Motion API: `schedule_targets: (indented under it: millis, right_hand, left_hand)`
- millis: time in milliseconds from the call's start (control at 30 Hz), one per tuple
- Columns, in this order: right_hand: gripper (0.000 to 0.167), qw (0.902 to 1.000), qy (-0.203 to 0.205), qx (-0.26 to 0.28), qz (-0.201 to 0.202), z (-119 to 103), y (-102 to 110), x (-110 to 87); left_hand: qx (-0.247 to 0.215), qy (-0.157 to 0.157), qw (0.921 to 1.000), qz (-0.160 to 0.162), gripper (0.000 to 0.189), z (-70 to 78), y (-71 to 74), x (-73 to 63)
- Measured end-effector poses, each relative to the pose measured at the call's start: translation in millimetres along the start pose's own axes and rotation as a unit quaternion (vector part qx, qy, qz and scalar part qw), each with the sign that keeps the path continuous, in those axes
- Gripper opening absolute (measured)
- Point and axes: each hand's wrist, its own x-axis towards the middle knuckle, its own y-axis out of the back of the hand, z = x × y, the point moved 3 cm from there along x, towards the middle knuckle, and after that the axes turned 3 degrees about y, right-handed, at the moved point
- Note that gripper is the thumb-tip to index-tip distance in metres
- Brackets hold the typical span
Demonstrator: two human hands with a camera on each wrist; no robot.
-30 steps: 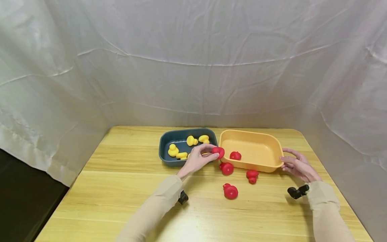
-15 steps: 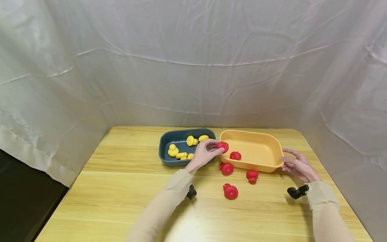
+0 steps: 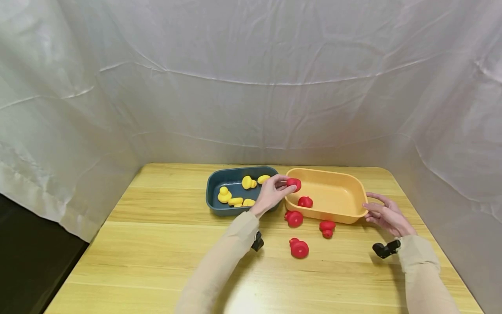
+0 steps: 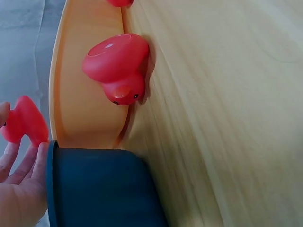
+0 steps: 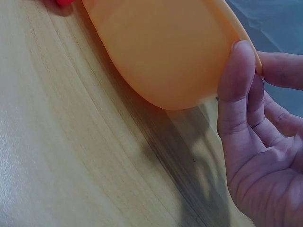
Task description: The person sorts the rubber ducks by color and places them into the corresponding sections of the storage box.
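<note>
My left hand (image 3: 270, 192) pinches a red rubber duck (image 3: 295, 184) between thumb and fingers, over the left end of an orange tray (image 3: 333, 214). In the left wrist view the held duck (image 4: 27, 120) shows above the rims, partly cut off. At the tray's right end my right hand (image 3: 386, 216) grips the rim, the thumb (image 5: 238, 71) on one side and a finger on the other. Inside the tray, near its front left, lies another red duck (image 3: 305, 202).
A dark blue tray (image 3: 231, 212) with several yellow ducks (image 3: 224, 195) stands left of the orange one. Red ducks lie on the wooden table (image 3: 149, 244) in front: one by the tray corner (image 3: 294, 219), one farther right (image 3: 327, 229), one nearer (image 3: 300, 248). Grey fabric (image 3: 259, 109) hangs behind.
My left hand has carried the red duck right and slightly away from me, from the gap between the trays to over the orange tray. My right hand and the trays stay put.
</note>
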Motion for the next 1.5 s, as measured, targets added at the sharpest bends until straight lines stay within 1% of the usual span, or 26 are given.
schedule_targets:
  millis: [100, 200, 433, 633, 800, 1067, 1300, 1400, 1500]
  right_hand:
    - [0.031, 1.0000, -0.001, 0.002, -0.001, 0, 0, -0.4]
    - [0.031, 1.0000, 0.000, 0.002, -0.001, -1, 0, -0.9]
    - [0.031, 1.0000, -0.001, 0.000, 0.002, -2, 1, -2.4]
    - [0.031, 1.0000, 0.000, 0.002, 0.001, -1, 1, -2.9]
    - [0.032, 1.0000, 0.001, 0.006, -0.004, -1, 1, -3.5]
    - [0.031, 0.9999, 0.000, 0.009, -0.003, -1, 1, -3.6]
    - [0.032, 0.9998, 0.004, 0.014, -0.010, -1, 1, -3.2]
    - [0.032, 0.9999, 0.003, 0.013, -0.008, -1, 1, -3.1]
    - [0.032, 0.9999, 0.000, 0.011, -0.005, -1, 1, -3.2]
  left_hand:
    - [0.010, 0.006, 0.9999, 0.005, 0.039, 0.5, -2.3, 3.6]
    - [0.010, 0.012, 0.9998, 0.007, 0.041, 1.7, -5.6, 8.3]
    - [-0.016, 0.030, 0.9994, -0.001, 0.042, 6.2, -17.7, 18.9]
    - [0.008, 0.032, 0.9995, 0.000, 0.041, 8.0, -25.6, 23.0]
    - [0.014, 0.030, 0.9994, 0.005, 0.039, 8.5, -28.6, 25.3]
    - [0.030, 0.035, 0.9989, 0.006, 0.041, 10.9, -30.2, 25.6]
    - [0.030, 0.018, 0.9994, 0.006, 0.048, 10.8, -28.5, 25.1]
    - [0.018, 0.010, 0.9998, -0.002, 0.050, 12.1, -25.9, 20.6]
    - [0.004, -0.005, 0.9997, -0.022, 0.050, 13.6, -23.1, 10.5]
